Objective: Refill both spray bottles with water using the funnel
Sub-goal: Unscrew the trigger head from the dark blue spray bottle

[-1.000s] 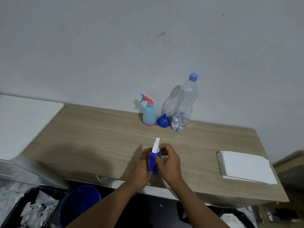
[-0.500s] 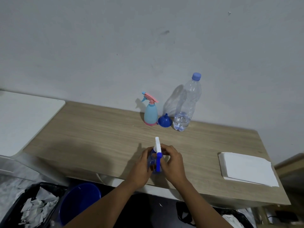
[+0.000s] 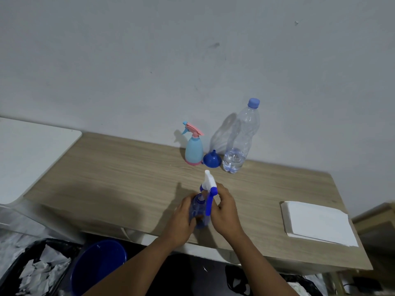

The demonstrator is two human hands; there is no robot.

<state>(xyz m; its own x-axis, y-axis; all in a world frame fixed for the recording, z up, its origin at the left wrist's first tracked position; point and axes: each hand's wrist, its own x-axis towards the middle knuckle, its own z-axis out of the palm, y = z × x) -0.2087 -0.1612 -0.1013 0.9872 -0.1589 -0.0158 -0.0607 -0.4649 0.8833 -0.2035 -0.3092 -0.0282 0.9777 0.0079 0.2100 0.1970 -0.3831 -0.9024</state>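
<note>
Landmark: the blue spray bottle, upright on the desk close to its front edge.

Far left of it, a white surface butts against the desk's end. Below and left of it, off the desk, a black bin holds paper scraps. A blue bucket stands nearer, also below and left.

Behind it and slightly left, by the wall, the pink-and-pale-blue spray bottle stands upright, head on, nozzle pointing left.

Your left grip wraps the blue spray bottle's body from its left side, fingers curled round it.

Just above its neck you hold the spray head, white with a blue trigger hanging down. It looks lifted off and tilted, with the bottle's open mouth showing beside the trigger.

Straight behind it sits the funnel, blue, spout up, just beside the pastel bottle's base.

Your right grip is on its right side, fingers pinching the spray head at the trigger end.

Behind it and to the right, the water bottle stands upright and capped, with a little water at the bottom, just right of the funnel.

Well to its right, a stack of white paper lies flat near the desk's right end.
</note>
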